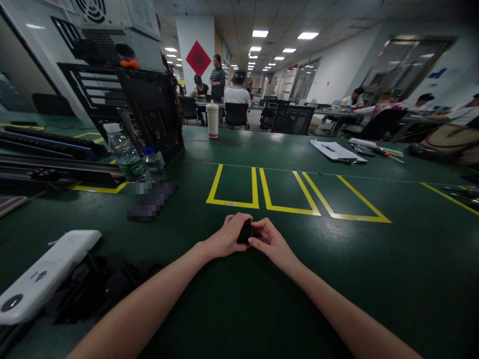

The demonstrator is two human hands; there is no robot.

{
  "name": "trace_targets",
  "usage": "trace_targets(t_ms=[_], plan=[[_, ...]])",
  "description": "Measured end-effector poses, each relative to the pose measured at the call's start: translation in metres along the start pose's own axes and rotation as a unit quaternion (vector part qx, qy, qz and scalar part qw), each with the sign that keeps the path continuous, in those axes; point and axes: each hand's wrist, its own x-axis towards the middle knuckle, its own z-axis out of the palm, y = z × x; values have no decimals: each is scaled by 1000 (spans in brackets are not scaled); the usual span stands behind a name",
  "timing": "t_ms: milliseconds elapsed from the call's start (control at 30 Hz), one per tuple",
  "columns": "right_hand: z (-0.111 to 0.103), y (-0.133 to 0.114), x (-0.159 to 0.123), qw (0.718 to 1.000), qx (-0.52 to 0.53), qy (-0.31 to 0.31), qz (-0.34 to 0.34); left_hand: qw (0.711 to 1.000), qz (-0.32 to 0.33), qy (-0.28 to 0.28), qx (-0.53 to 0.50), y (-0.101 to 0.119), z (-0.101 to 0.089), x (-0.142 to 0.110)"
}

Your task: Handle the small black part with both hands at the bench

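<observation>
The left hand (pixel 227 238) grips a small black boxy object (pixel 244 233), perhaps plastic, long axis unclear, between its fingers and the right hand (pixel 271 240), which pinches its right edge.

The dark green desk (pixel 419 264) bears yellow tape outlines (pixel 292 210), which run from the view's centre toward three o'clock. Papers (pixel 329 147) lie between two and three, a pale cup (pixel 213 119) stands at eleven, a black computer chassis (pixel 146 102) at ten, and two clear bottles (pixel 133 170) near nine.
</observation>
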Motion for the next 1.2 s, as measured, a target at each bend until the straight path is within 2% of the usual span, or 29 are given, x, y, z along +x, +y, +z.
trace_targets(t_ms=[300,400,500,600,833,900,1067,1200], plan=[[1,-2,2,999,-29,40,16,1000,10,7,2,-2,2,0],[0,-2,1,999,-34,21,29,1000,11,2,-2,0,0,0],[-1,0,0,1000,-17,-5,9,1000,9,-1,-3,1,-2,-1],[-1,1,0,1000,-8,2,-4,1000,13,2,-4,1,-1,0],[2,-7,1,997,-60,41,29,1000,12,5,5,-2,0,1],[2,-9,1,996,-66,35,42,1000,13,0,4,-1,-1,1],[2,-6,-1,1000,-9,-1,4,1000,7,-4,3,1,-3,0],[2,-1,1,1000,-13,25,-3,1000,15,1,1,-1,-2,1]])
